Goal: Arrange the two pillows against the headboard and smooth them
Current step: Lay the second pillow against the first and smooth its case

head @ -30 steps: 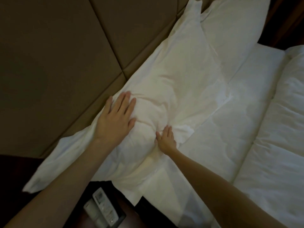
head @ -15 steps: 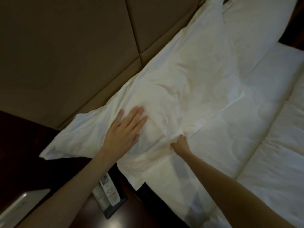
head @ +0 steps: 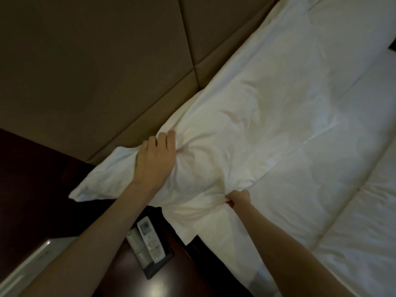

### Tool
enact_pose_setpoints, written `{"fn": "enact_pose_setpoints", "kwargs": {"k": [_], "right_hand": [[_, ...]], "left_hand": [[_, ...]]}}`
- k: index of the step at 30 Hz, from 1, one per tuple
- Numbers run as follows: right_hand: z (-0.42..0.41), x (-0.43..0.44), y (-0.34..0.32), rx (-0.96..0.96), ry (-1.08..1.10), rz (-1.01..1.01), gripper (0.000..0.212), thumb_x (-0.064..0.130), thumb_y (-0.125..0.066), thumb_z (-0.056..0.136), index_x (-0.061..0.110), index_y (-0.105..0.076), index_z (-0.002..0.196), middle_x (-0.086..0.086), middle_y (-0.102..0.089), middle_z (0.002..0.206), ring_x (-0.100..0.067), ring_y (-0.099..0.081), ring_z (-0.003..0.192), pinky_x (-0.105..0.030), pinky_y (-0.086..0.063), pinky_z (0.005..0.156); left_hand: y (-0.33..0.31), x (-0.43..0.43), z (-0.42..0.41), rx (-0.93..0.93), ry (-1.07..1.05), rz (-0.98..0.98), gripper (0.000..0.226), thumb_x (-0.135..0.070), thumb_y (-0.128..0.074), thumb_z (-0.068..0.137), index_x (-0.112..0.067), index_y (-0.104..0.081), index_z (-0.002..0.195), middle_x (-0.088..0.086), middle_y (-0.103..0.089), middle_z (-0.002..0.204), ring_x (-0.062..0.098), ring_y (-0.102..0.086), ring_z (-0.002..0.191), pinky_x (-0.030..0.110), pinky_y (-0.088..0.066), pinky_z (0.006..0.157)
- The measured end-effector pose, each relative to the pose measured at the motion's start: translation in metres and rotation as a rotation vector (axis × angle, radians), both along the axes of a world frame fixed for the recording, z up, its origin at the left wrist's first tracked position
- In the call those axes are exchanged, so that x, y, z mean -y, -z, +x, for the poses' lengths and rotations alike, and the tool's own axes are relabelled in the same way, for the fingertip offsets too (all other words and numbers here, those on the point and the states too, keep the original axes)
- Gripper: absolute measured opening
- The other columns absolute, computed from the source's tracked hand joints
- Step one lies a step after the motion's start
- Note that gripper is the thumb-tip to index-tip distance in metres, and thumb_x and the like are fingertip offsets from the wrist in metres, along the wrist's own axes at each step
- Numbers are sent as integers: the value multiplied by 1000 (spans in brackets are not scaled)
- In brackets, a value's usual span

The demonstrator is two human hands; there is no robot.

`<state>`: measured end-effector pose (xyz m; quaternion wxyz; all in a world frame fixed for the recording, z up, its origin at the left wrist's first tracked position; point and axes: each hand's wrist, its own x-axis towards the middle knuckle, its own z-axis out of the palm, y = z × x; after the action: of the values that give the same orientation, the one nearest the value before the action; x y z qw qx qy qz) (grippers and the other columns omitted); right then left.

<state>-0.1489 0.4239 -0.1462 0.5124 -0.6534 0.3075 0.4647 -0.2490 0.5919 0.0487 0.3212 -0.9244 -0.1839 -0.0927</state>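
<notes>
A white near pillow (head: 252, 116) lies slanted along the tan padded headboard (head: 102, 71), its left corner hanging past the bed edge. My left hand (head: 156, 159) is clenched into the pillow's upper left part, bunching the fabric. At the lower edge of the pillowcase, my right hand (head: 237, 198) pinches the cloth. A second white pillow (head: 347, 33) rests further along the headboard at the top right, partly overlapped by the near one.
The white bed sheet (head: 310, 189) and a folded duvet (head: 368, 243) fill the right side. Below the pillow's corner is a dark wooden nightstand (head: 96, 264) with two remote controls (head: 147, 239) in a black tray. A pale object (head: 25, 264) sits at the lower left.
My left hand went from lying flat on the pillow to gripping its fabric. My right hand slid down to the pillowcase edge and pinched it. The view shifted, showing more nightstand.
</notes>
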Motion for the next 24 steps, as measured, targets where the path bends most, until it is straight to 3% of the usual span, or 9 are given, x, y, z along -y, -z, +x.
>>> {"fn": "enact_pose_setpoints", "kwargs": {"k": [5,7,10,12,14,15,18,21,24], "right_hand": [[5,26,3,5,-131,-40,22,-19,-58,76,-7,-51,94,-24,-51,94,-32,-56,72,-22,-43,32],[9,28,-1,41,-154,-49,13,-17,-58,76,-8,-50,81,-21,-50,83,-27,-51,59,-25,-40,36],[18,34,-12,140,-149,-74,19,-11,-55,71,-1,-42,61,-13,-43,65,-22,-41,50,-27,-33,42],[22,41,-17,217,-170,-130,15,-6,-56,68,-1,-46,59,-13,-45,62,-22,-40,49,-27,-34,45],[22,45,-22,262,-264,-171,9,-3,-57,70,-6,-58,78,-19,-55,73,-25,-49,54,-28,-41,49],[19,45,-21,264,-323,-181,26,-1,-57,73,-9,-59,98,-22,-59,84,-28,-56,63,-31,-47,55],[9,39,-18,373,-451,-275,69,13,-60,81,-2,-31,141,-25,-46,135,-40,-50,120,-44,-46,97],[0,23,-26,724,-496,-313,66,28,-47,94,13,-19,151,-13,-18,159,-36,-27,141,-47,-28,111],[-8,0,-23,925,-592,-216,58,30,-33,100,15,-18,153,-9,-9,163,-27,-14,149,-42,-15,118]], "left_hand": [[-34,-8,12,-121,58,-64,15,-18,-72,81,-11,-67,93,3,-60,62,14,-50,30,18,-36,33],[-45,-10,15,-84,64,-175,16,-11,-67,84,-5,-65,98,12,-62,63,24,-54,31,23,-41,36],[-53,-8,26,-29,-44,-371,31,-20,-35,98,-3,-58,112,21,-66,75,38,-64,51,34,-41,46],[-48,-11,25,-71,-132,-400,28,-22,-37,101,-7,-55,117,19,-67,85,39,-66,62,36,-39,51],[-42,-10,18,-129,-89,-264,18,-21,-53,96,-9,-62,107,12,-67,78,30,-64,53,31,-43,45],[-36,-8,15,-127,-46,-155,15,-19,-58,92,-11,-64,102,8,-66,77,24,-63,54,29,-45,45],[-7,2,11,3,165,-38,30,-8,-44,90,-8,-62,114,10,-67,104,25,-64,87,35,-49,75],[28,36,15,-38,375,-103,47,-5,-25,94,-1,-48,134,14,-54,140,30,-52,127,42,-31,108],[53,44,15,-181,409,-201,47,-22,-33,98,-7,-44,141,11,-42,150,26,-39,139,45,-26,116]]}}
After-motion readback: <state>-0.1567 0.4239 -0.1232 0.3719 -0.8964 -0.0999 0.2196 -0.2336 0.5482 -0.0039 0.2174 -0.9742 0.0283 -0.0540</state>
